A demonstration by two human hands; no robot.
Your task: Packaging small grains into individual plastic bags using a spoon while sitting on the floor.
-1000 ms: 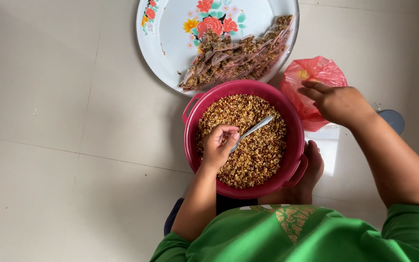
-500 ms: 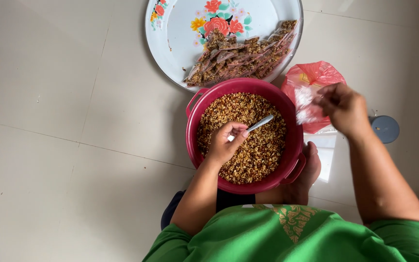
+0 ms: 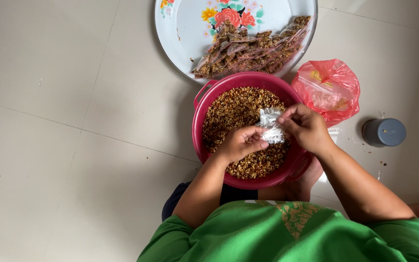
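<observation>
A seated person in a green shirt holds a small clear plastic packet (image 3: 271, 127) over a red plastic basin (image 3: 209, 99) of brown crumbly snack mix on the tiled floor. The left hand (image 3: 241, 142) pinches its lower edge, the right hand (image 3: 306, 127) grips its side, both fingers closed on it. The packet lies between the hands, long axis roughly upright; filled packets (image 3: 253, 51) sit on a floral tray (image 3: 185, 29) beyond.

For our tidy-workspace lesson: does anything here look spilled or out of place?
Yes, slightly. A few brown crumbs lie scattered on the floor tiles near the grey lid, right of the red basin, and some crumbs dot the bare part of the floral tray. Nothing looks damaged.
</observation>
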